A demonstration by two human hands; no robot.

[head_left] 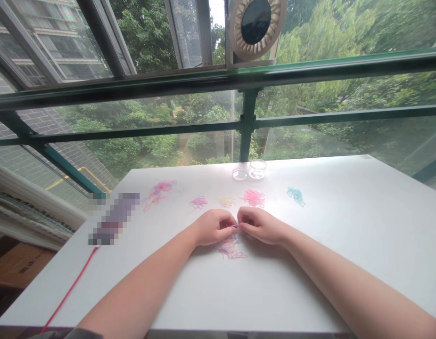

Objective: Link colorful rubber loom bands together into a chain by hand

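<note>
Above a mixed pile of thin coloured strands (232,248) that look like small rubber bands, my two hands meet almost fingertip to fingertip. My left hand (215,228) is closed in a pinch, and a tiny purplish rubber band shows at its fingertips. Also pinched closed is my right hand (262,225); what lies between its fingers is too small to make out. Just beyond the hands are single-colour piles: purple (199,202), pale yellow (226,201), pink (253,197) and, farther right, teal (296,195).
A larger mixed pink and blue pile (163,188) lies at the back left of the white table (345,197). A clear round jar (257,169) and its lid (239,175) stand at the back edge. A blurred-out object (114,219) with a red cord (71,288) lies left.
</note>
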